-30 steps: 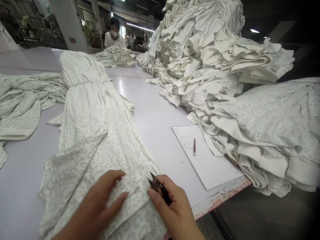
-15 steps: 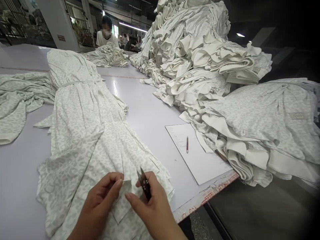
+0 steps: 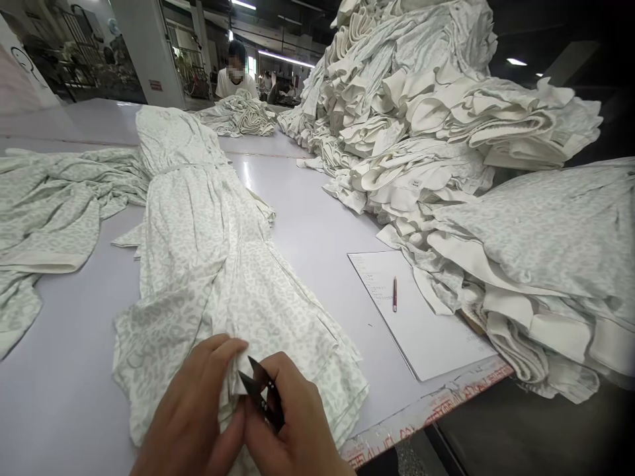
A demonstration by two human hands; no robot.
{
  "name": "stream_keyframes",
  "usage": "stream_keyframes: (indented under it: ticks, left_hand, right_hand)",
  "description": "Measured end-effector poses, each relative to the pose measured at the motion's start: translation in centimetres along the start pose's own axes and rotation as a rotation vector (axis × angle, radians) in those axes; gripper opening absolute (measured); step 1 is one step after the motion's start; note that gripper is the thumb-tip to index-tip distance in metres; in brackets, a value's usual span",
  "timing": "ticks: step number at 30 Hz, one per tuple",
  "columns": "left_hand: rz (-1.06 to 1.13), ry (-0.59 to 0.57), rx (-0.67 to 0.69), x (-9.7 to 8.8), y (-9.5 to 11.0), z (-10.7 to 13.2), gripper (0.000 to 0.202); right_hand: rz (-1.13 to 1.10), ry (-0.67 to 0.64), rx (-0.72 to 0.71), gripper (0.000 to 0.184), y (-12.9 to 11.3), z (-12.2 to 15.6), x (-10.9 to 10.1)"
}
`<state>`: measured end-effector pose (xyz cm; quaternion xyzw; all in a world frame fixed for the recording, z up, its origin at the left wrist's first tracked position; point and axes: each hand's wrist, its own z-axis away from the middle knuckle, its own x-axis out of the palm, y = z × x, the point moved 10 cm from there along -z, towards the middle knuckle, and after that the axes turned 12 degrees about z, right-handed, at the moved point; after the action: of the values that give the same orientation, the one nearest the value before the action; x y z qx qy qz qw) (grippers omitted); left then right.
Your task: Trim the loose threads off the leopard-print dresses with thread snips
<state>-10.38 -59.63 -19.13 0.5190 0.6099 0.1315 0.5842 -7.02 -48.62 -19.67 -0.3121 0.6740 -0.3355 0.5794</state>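
A pale green leopard-print dress (image 3: 198,238) lies stretched along the white table (image 3: 307,225). At its near hem, my left hand (image 3: 193,413) pinches a fold of the fabric between thumb and fingers. My right hand (image 3: 297,430) sits right beside it, closed around small black thread snips (image 3: 260,390) whose blades point up and left at the pinched fold. Both hands touch each other at the hem.
A sheet of paper (image 3: 421,317) with a red pen (image 3: 395,294) lies to the right. Behind it rises a tall heap of folded garments (image 3: 436,119). More printed fabric (image 3: 44,205) lies at left. A person (image 3: 237,73) works at a smaller pile far back.
My left hand went from lying flat on the hem to pinching a fold of it. My right hand with the snips moved in against it, and the hem was gathered up.
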Motion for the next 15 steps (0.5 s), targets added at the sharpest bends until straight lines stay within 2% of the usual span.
stream_keyframes:
  ticks: [4, 6, 9, 11, 15]
  left_hand:
    - [0.173, -0.093, -0.046, 1.0, 0.0, -1.0, 0.039]
    - [0.208, -0.106, -0.037, 0.7, -0.3, -1.1, 0.036]
    - [0.181, -0.051, -0.092, 0.0, -1.8, -1.0, 0.046]
    - [0.264, 0.012, -0.152, -0.4, -2.5, -0.9, 0.052]
    - [0.525, 0.146, -0.292, -0.6, -2.7, -0.2, 0.031]
  right_hand:
    - [0.064, 0.075, -0.052, 0.016, -0.1, 0.7, -0.7]
    - [0.092, 0.089, -0.033, 0.016, 0.3, 0.9, -0.7]
    - [0.103, 0.070, -0.002, 0.017, 0.5, 1.0, -0.3]
    - [0.096, 0.064, -0.003, 0.018, 0.3, 1.1, 0.0]
    - [0.096, 0.078, 0.053, 0.014, 0.5, 1.8, 0.3]
